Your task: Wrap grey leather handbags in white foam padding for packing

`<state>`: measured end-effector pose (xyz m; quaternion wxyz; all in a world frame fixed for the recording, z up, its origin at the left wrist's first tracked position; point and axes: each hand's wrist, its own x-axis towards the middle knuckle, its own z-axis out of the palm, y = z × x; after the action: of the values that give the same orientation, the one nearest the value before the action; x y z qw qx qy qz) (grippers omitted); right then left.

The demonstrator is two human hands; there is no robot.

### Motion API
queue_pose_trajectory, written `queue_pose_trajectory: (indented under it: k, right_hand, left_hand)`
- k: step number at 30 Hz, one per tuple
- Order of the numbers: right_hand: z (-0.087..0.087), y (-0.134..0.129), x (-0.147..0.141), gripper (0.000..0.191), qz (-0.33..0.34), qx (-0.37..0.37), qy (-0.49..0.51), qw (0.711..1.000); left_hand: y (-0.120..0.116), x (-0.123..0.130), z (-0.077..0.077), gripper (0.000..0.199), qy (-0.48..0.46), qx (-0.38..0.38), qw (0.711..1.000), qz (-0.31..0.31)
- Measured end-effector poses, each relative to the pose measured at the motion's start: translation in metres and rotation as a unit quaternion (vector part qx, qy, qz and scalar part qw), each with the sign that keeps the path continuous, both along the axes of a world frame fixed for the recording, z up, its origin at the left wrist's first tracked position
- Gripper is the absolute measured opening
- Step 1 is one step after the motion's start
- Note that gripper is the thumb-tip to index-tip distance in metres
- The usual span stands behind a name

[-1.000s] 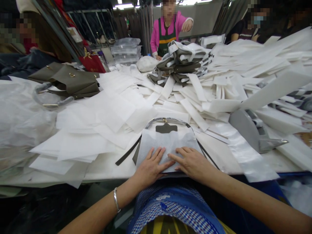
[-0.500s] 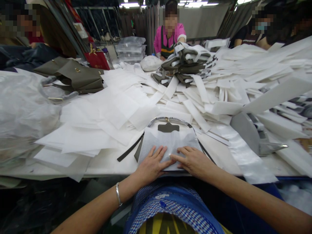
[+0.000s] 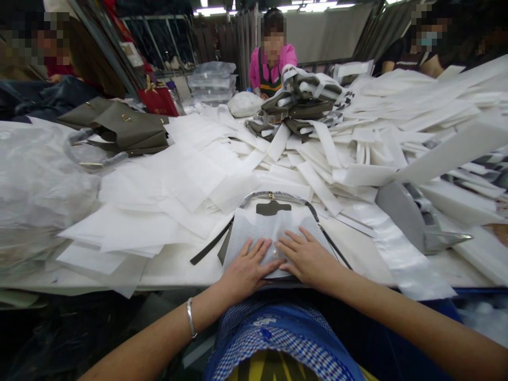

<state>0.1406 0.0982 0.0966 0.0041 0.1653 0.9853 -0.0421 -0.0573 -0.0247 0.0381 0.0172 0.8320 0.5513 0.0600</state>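
Fingers fanned out and lightly separated on both sides, gripping nothing; left hand lies flat on a white tissue sheet, thumb angled inward; right hand presses the same sheet just beside it, thumb towards thumb, though whether the tips touch I can't tell! Under that sheet sits a dark olive handbag, laid at the near edge of the white-topped table, right in front of the blue apron; a dark tab peeks out above the paper; beyond it arches the film-wrapped handle, with gold hardware near its top; out to the left lies a loose strap end; a silver bangle rings the left wrist.

Over on the left, more white sheets overlap; an olive bag rests behind them; straight ahead, a heap of wrapped bags rises from the paper, with a co-worker in a pink top beyond it; further left, a red paper bag stands upright.
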Motion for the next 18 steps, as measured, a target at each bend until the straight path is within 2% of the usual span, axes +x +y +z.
queue_pose_trajectory:
  k: [3, 5, 8, 10, 14, 18]
  right_hand:
    - [0.000, 0.001, 0.000, 0.041, -0.007, -0.004, -0.003, 1.000]
    - [-0.003, 0.007, 0.000, 0.040, 0.012, 0.009, 0.018, 1.000]
    - [-0.016, 0.019, -0.002, 0.052, 0.083, -0.002, 0.044, 0.996]
    - [-0.029, 0.024, 0.001, 0.061, 0.100, -0.029, 0.041, 0.994]
    - [-0.046, 0.024, 0.009, 0.065, 0.075, -0.063, 0.039, 0.994]
    - [-0.046, 0.019, 0.009, 0.060, 0.055, -0.062, 0.037, 0.996]
  left_hand:
    - [0.001, 0.000, -0.001, 0.084, -0.007, -0.005, 1.000, 0.002]
    - [0.001, 0.000, -0.001, 0.085, -0.011, -0.004, 1.000, 0.003]
    - [0.001, 0.000, -0.002, 0.086, -0.022, -0.008, 1.000, 0.002]
    - [0.001, -0.002, -0.002, 0.085, -0.033, -0.016, 0.999, -0.004]
    - [0.000, -0.009, -0.001, 0.076, -0.076, -0.027, 0.997, -0.006]
    - [-0.002, -0.012, -0.003, 0.065, -0.099, -0.018, 0.995, -0.002]
